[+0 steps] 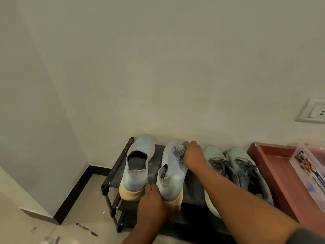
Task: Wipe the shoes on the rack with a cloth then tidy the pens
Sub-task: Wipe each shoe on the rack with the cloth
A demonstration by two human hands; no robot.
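Two pale blue slip-on shoes with cream soles stand on the top shelf of a black shoe rack [116,166]. My left hand [153,203] grips the heel of the second slip-on shoe [173,171], the one to the right of the first slip-on [139,164]. My right hand [192,154] holds a crumpled grey cloth [179,150] and presses it on that shoe's toe. Two pale green lace-up sneakers [244,171] sit to the right on the same shelf. A dark pen [86,229] lies on the floor at the lower left.
A dusty-red tray [274,175] stands right of the rack with a clear plastic box [309,171] in it. A wall socket [314,111] is at the right edge. The wall is just behind the shoes. A silvery object [52,240] lies on the floor.
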